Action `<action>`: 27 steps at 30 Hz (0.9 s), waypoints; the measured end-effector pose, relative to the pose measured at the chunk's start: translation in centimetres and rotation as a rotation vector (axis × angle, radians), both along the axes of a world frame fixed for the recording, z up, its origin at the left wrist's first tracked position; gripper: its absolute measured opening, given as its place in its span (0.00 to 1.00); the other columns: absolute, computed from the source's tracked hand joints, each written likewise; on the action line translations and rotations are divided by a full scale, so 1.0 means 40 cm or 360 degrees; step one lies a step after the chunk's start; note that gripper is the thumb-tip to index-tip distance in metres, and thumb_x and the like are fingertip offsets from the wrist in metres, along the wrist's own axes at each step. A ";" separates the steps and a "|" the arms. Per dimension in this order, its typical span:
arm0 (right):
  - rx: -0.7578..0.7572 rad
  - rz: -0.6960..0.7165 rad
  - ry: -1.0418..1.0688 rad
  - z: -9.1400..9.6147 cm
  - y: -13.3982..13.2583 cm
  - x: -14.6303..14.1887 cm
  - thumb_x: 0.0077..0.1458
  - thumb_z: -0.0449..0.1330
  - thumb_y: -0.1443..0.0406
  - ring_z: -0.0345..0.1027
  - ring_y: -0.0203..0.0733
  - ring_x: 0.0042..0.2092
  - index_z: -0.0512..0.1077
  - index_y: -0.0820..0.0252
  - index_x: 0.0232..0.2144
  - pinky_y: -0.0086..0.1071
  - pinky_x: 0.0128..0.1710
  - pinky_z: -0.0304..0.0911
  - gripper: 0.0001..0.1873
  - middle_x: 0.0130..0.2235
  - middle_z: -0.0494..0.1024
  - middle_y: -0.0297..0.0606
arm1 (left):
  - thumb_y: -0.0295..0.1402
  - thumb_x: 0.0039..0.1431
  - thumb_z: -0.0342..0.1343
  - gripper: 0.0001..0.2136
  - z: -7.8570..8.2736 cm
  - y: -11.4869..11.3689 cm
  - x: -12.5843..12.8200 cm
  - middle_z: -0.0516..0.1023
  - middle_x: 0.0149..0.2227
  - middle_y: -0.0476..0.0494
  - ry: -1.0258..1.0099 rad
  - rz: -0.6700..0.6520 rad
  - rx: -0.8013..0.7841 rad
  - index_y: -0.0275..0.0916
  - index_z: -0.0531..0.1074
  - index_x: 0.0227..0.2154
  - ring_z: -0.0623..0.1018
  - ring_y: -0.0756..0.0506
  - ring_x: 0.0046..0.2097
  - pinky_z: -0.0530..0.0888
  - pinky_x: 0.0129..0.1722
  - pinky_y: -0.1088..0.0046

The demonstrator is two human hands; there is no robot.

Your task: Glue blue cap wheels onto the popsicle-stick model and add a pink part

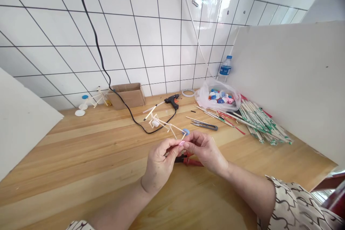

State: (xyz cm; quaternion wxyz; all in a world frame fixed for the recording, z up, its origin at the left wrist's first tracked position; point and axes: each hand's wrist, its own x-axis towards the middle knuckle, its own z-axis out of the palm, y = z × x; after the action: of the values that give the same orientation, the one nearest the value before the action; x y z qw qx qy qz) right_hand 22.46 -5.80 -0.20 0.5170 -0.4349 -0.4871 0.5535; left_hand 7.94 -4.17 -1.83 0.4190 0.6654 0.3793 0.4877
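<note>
My left hand point(161, 161) and my right hand point(206, 151) meet above the table, both closed with thumb and fingers pinching a small pink bottle cap point(182, 143). Just beyond it, a blue bottle cap point(185, 132) sits at the near end of a model made of thin wooden sticks point(172, 125). The model's far part has a white cap-like piece point(155, 123) and a dark-tipped crossbar. Whether the pink cap touches the model is hidden by my fingers. Beneath my hands lie pliers with red handles point(193, 161), partly covered.
A black glue gun point(171, 101), its cable, a tape roll point(188, 93) and grey thread snips point(204, 125) lie beyond. At right are a bag of bottle caps point(201, 97), wrapped chopsticks point(262, 122) and a water bottle point(225, 67). A cardboard box point(129, 97) and another stick model point(99, 97) stand left.
</note>
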 end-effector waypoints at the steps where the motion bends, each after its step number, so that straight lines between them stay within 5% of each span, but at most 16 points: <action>1: 0.0036 0.0002 0.0000 -0.001 0.004 0.002 0.44 0.65 0.56 0.70 0.33 0.27 0.69 0.62 0.25 0.28 0.29 0.67 0.15 0.24 0.75 0.31 | 0.30 0.52 0.58 0.03 0.005 0.002 0.001 0.78 0.26 0.49 -0.0053 -0.0031 -0.0083 0.37 0.75 0.30 0.77 0.49 0.28 0.76 0.31 0.75; 5: 0.0099 0.0009 -0.0128 -0.006 0.009 0.008 0.45 0.65 0.56 0.71 0.35 0.29 0.70 0.62 0.27 0.30 0.30 0.67 0.14 0.25 0.76 0.33 | 0.34 0.53 0.57 0.06 0.020 0.014 -0.001 0.79 0.28 0.47 -0.0186 -0.0170 -0.0414 0.36 0.74 0.29 0.79 0.48 0.31 0.77 0.34 0.72; 12: -0.0050 0.0031 -0.0401 -0.012 -0.011 -0.003 0.50 0.60 0.56 0.70 0.37 0.27 0.68 0.61 0.28 0.28 0.22 0.64 0.13 0.27 0.76 0.36 | 0.33 0.51 0.58 0.07 0.004 0.028 0.000 0.73 0.19 0.51 -0.0226 -0.0217 -0.0593 0.35 0.72 0.23 0.73 0.52 0.24 0.71 0.26 0.78; 17: 0.0003 0.0021 -0.0257 -0.011 0.002 -0.002 0.46 0.63 0.56 0.70 0.37 0.28 0.68 0.62 0.26 0.29 0.26 0.65 0.15 0.24 0.75 0.35 | 0.34 0.51 0.58 0.08 -0.002 0.028 0.006 0.72 0.19 0.52 -0.0286 -0.0207 -0.0613 0.35 0.72 0.23 0.71 0.53 0.23 0.71 0.26 0.78; 23: -0.0082 -0.0053 0.0067 -0.020 0.025 0.014 0.42 0.67 0.58 0.68 0.32 0.27 0.69 0.62 0.31 0.27 0.26 0.64 0.17 0.27 0.75 0.32 | 0.35 0.54 0.56 0.11 0.010 0.027 0.002 0.77 0.31 0.48 -0.0305 -0.0327 -0.0504 0.39 0.73 0.40 0.76 0.50 0.32 0.74 0.35 0.75; 27: -0.0192 0.0033 0.0125 -0.024 0.025 0.023 0.40 0.68 0.58 0.63 0.29 0.25 0.70 0.63 0.29 0.24 0.24 0.61 0.17 0.26 0.72 0.31 | 0.31 0.53 0.57 0.07 0.022 0.028 -0.002 0.79 0.34 0.46 -0.0164 -0.0342 -0.0407 0.37 0.75 0.35 0.77 0.47 0.36 0.75 0.38 0.73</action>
State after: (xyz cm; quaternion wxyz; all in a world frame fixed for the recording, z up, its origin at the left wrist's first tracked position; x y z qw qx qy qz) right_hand 23.37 -4.82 -1.15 0.5029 -0.4382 -0.4365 0.6038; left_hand 7.86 -3.06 -0.94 0.5688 0.6175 0.3431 0.4212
